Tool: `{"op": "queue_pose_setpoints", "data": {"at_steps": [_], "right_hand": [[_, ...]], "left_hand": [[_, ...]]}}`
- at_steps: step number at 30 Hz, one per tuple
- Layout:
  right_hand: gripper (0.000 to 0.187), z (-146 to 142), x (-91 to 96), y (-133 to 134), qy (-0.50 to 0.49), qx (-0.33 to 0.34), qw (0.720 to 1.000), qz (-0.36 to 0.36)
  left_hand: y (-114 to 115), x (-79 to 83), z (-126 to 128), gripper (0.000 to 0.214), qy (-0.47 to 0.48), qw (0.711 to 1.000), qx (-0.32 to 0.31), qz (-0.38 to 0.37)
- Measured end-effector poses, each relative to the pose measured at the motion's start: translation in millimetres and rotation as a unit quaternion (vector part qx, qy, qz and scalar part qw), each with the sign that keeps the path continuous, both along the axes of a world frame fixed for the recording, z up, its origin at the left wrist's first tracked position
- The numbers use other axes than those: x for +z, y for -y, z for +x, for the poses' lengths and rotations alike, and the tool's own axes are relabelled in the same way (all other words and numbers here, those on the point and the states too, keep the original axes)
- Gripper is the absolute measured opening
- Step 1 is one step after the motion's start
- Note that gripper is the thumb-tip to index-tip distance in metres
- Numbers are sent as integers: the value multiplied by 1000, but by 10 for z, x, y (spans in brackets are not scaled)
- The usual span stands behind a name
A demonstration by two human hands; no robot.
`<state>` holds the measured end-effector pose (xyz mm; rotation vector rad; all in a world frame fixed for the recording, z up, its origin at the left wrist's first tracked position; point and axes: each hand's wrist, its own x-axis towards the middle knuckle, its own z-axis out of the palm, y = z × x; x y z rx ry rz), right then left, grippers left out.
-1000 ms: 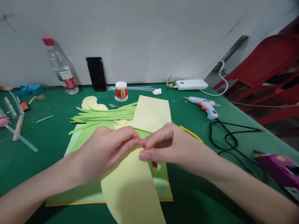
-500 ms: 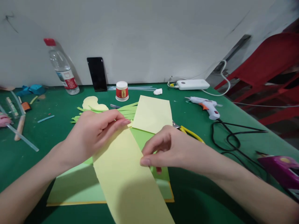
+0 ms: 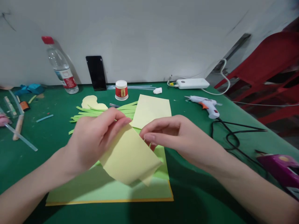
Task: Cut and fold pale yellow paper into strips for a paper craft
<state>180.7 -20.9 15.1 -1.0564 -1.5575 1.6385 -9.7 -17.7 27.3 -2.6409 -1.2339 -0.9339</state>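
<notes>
Below left hand (image 3: 92, 140) | curled yellow sheet (image 3: 128, 157), top pinched | right hand (image 3: 174, 133): grip unclear

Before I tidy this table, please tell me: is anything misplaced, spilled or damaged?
The red paper cup by the wall seems upside down: its wider rim is on the table. The pale yellow sheet in the left hand bends, perhaps from handling. No spill shows.

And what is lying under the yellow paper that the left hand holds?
Beneath the held yellow paper, parts of a bright green sheet, a paler green sheet and an orange edge show. Whatever the paper itself covers cannot be seen.
</notes>
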Motion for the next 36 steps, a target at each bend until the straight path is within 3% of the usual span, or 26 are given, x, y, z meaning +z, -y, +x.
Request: {"op": "queue_pose_setpoints", "data": {"at_steps": [9,16,23,32,36], "right_hand": [[6,-95,-1,142,-28,-33,999,-26],[4,-85,24,195,-43,-27,998,-27],[4,-105,-21,166,-54,-23,997,-45],[4,-120,0,148,2,-16,999,-43],[6,-107,-12,125,28,-9,999,-31]], "left_hand": [[243,-98,49,27,-65,998,-21,8],[351,-99,45,19,-80,993,-88,4],[324,-145,43,11,-85,994,-60,28],[289,-120,23,28,-111,992,-38,45],[286,-52,11,31,-88,995,16,43]]}}
